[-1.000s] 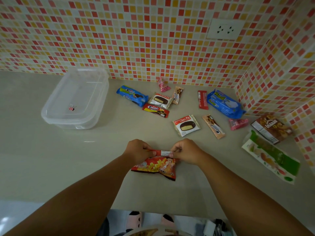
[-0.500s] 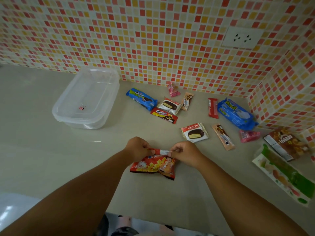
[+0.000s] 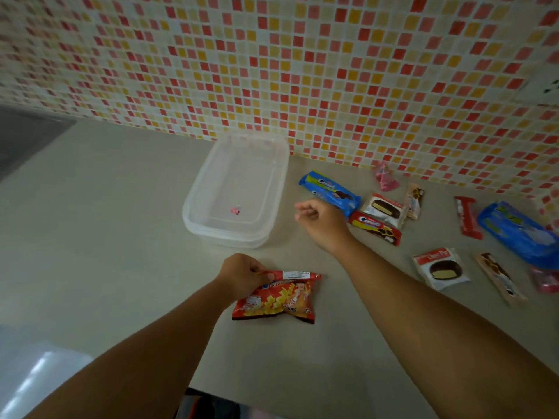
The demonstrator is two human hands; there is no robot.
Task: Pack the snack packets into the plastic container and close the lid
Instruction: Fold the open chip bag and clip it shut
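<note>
Head view, left hand [image 3: 242, 275] pinching chip packet [image 3: 276, 299]

The container [image 3: 239, 192] is clear, smooth plastic on a matt beige counter [image 3: 106, 237]. Beside it lie glossy foil-like snack packets [image 3: 329, 192]. Behind it, the wall [image 3: 272, 71] has small glazed tiles.
</note>
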